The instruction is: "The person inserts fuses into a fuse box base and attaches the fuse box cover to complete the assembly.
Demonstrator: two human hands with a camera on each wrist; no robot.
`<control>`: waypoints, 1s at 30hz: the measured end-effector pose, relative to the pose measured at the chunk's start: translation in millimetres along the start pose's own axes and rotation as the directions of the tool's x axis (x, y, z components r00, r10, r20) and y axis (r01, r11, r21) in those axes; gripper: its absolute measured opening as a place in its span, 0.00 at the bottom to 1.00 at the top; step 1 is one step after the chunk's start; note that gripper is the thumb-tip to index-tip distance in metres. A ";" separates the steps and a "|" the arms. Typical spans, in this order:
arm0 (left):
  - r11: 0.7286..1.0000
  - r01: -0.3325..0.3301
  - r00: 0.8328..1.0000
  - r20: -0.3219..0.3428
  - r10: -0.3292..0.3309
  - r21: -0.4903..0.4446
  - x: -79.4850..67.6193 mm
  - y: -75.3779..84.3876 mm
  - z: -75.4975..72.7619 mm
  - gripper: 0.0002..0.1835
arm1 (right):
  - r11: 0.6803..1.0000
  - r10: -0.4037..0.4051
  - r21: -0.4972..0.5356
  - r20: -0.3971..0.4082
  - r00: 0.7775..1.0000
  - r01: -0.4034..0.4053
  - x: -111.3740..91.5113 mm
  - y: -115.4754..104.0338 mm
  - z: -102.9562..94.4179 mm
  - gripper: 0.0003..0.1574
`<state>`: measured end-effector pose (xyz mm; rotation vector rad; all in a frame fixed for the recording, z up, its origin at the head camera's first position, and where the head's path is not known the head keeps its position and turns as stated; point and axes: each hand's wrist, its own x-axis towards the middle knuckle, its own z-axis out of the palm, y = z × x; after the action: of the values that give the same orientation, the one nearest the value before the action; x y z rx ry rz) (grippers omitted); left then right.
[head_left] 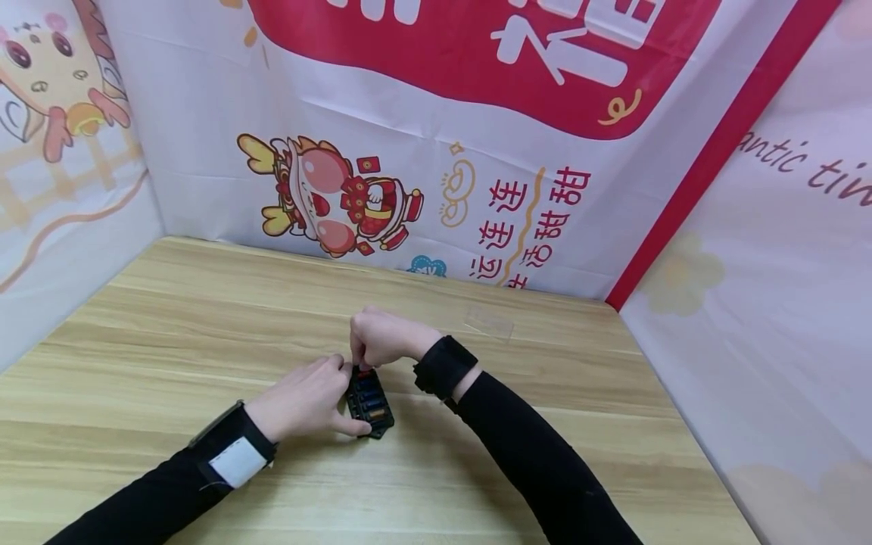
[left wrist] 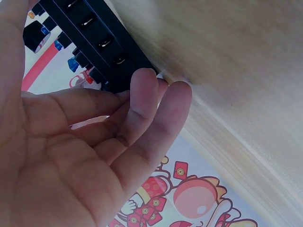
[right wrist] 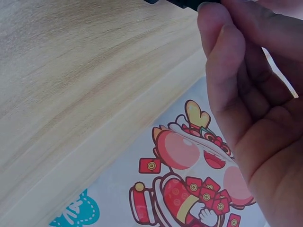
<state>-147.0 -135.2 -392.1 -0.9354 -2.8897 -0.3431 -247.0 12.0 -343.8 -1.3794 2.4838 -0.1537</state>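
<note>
A black fuse box (head_left: pixel 369 401) lies on the table, with a row of small blade fuses in red, blue and orange. My left hand (head_left: pixel 303 397) holds it from the left, thumb at the near end and fingers by the far end. In the left wrist view, metal terminals line one side of the fuse box (left wrist: pixel 90 28). My right hand (head_left: pixel 388 337) reaches over the far end, its fingers curled down and pinching at the red fuse (head_left: pixel 365 373). The right wrist view shows only a dark edge at those fingertips; the exact contact is hidden.
A clear plastic cover (head_left: pixel 489 324) lies on the wooden table (head_left: pixel 204 303) behind and right of my right hand. Printed cloth walls (head_left: pixel 402 113) stand at the back and both sides.
</note>
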 end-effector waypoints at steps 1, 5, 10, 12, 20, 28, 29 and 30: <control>1.000 0.001 1.000 -0.001 -0.001 0.001 -0.1 0.0 0.0 0.42 | 1.000 0.008 0.014 0.002 1.000 -0.009 -0.5 -0.2 0.3 0.12; 1.000 0.007 1.000 0.001 -0.007 -0.001 -0.6 0.4 -0.2 0.43 | 0.997 0.028 0.070 -0.001 1.000 -0.027 -2.7 -0.3 1.3 0.11; 1.000 0.014 1.000 0.005 -0.014 0.004 -0.6 0.9 -1.2 0.42 | 0.995 0.029 0.093 -0.022 0.999 -0.027 -3.8 1.3 2.8 0.08; 1.000 0.012 1.000 0.005 -0.012 0.007 -0.5 0.9 -1.6 0.42 | 0.995 0.028 0.098 -0.026 0.999 -0.026 -3.7 2.4 3.5 0.08; 1.000 -0.004 1.000 -0.018 0.004 -0.008 0.7 0.6 -1.3 0.40 | 0.995 -0.003 0.103 -0.046 0.999 0.008 -5.0 5.3 3.4 0.08; 1.000 0.004 1.000 -0.003 -0.004 -0.013 0.5 1.1 -1.1 0.41 | 0.996 -0.021 0.080 -0.062 0.998 0.026 -6.2 6.5 4.4 0.06; 1.000 0.006 1.000 -0.001 -0.006 -0.012 0.4 1.2 -1.1 0.42 | 0.997 -0.021 0.079 -0.062 0.998 0.026 -6.1 6.6 4.6 0.06; 1.000 0.006 1.000 0.001 -0.006 -0.012 0.3 1.2 -1.1 0.42 | 0.997 -0.022 0.079 -0.062 0.998 0.027 -6.0 6.6 4.8 0.06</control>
<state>-146.6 -134.4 -390.8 -0.9289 -2.8950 -0.3614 -247.9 20.9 -348.7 -1.3929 2.4816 -0.3007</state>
